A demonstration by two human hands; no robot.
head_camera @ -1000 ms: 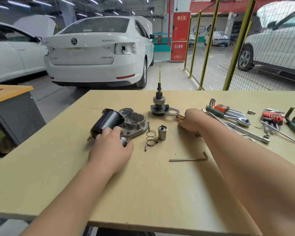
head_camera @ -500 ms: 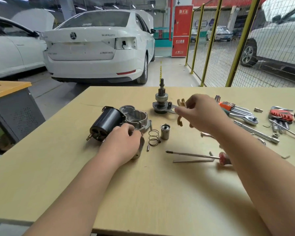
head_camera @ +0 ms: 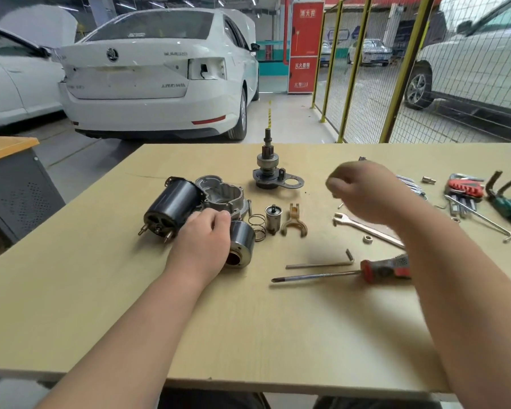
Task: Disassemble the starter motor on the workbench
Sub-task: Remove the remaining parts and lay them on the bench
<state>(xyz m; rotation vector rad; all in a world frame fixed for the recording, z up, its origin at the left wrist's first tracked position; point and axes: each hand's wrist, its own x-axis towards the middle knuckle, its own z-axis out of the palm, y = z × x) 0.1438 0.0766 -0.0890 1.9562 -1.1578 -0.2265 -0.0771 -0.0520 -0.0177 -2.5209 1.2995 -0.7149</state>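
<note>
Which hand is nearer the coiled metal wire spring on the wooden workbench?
Left. The left hand, just left of the spring, holds the dark metal cylinder beside it. The right hand hovers well to its right and farther back, beyond the tan fork-shaped lever.

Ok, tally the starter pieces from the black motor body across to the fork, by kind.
Motor body: 1
Gear housing: 1
Solenoid coil: 1
Long bolt: 1
Spring: 1
Plunger: 1
Pinion drive: 1
Fork: 1
Total: 8
</note>
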